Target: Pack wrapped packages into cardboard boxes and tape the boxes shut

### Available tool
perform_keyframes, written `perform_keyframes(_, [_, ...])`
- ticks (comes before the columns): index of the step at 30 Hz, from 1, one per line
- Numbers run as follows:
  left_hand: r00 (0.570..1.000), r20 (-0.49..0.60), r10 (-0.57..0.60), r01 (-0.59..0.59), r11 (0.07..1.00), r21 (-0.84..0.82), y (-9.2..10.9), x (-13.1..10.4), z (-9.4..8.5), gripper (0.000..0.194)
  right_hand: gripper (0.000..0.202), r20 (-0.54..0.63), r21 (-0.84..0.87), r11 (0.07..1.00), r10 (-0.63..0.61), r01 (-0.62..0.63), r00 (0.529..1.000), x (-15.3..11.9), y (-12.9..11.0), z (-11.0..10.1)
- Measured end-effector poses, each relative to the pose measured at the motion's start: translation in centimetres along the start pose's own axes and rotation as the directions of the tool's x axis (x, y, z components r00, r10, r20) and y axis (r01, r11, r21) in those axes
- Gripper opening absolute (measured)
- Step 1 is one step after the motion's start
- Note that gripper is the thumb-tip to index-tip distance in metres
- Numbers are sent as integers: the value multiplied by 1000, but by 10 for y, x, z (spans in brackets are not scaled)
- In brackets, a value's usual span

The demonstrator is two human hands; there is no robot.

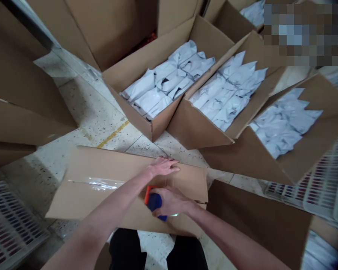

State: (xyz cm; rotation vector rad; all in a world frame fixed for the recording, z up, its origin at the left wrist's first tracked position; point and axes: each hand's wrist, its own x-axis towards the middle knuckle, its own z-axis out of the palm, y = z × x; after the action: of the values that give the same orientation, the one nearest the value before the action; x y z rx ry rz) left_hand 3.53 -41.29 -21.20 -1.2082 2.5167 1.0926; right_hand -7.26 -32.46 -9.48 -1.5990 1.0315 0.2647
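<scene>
A closed cardboard box [107, 161] lies before me with its flaps folded together. A strip of clear tape [104, 183] shines on the left part of its seam. My left hand [165, 165] rests open on the far flap, fingers stretched out to the right. Just nearer to me, my right hand [173, 202] is wrapped round a blue and orange tape dispenser [154, 202], held against or just over the middle of the box top. The gap between dispenser and cardboard cannot be made out.
Beyond the box stand several open cartons [163, 131] filled with white plastic packages [163, 78]. Taller cartons [22, 90] rise at the left. White plastic crates [14, 225] sit at both sides. A brown carton panel [259, 221] borders the box's right end.
</scene>
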Motion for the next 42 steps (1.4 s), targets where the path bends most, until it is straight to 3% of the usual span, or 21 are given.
perform_keyframes(4, [999, -33, -12, 13, 1000, 18, 15, 14, 13, 55, 55, 15, -13, 999, -47, 47, 999, -6, 9, -8])
perform_keyframes(10, [994, -108, 13, -4, 997, 81, 16, 5, 25, 52, 53, -27, -6, 993, -114, 114, 993, -30, 28, -15])
perform_keyframes(14, [988, -150, 42, -20, 989, 146, 18, 3, 32, 56, 58, -10, -53, 997, 46, -47, 999, -69, 65, -19])
perform_keyframes(19, [970, -243, -7, 53, 982, 181, 33, -13, 43, 61, 67, -33, -133, 948, 289, -290, 957, -122, 117, -26])
perform_keyframes(23, [961, -272, -47, 106, 973, 207, 63, -39, 72, 74, 66, -36, -106, 957, 267, -269, 963, -130, 133, -25])
perform_keyframes(27, [911, -357, -205, 295, 930, 218, 92, -49, 104, 82, 64, -55, -92, 978, 185, -189, 981, -126, 137, -21])
perform_keyframes(30, [890, -388, -241, 352, 903, 245, 102, -44, 113, 83, 58, -83, -98, 982, 154, -161, 985, -127, 138, -16])
perform_keyframes(35, [884, -411, -226, 365, 881, 300, 101, -39, 116, 82, 62, -108, -58, 989, 128, -134, 986, -125, 124, -7])
perform_keyframes(39, [880, -426, -209, 362, 876, 318, 94, -37, 123, 79, 80, -91, -94, 986, 131, -139, 987, -119, 91, -4])
perform_keyframes(42, [879, -419, -228, 370, 880, 297, 88, -36, 129, 79, 75, -107, -75, 993, 86, -94, 991, -117, 69, -2])
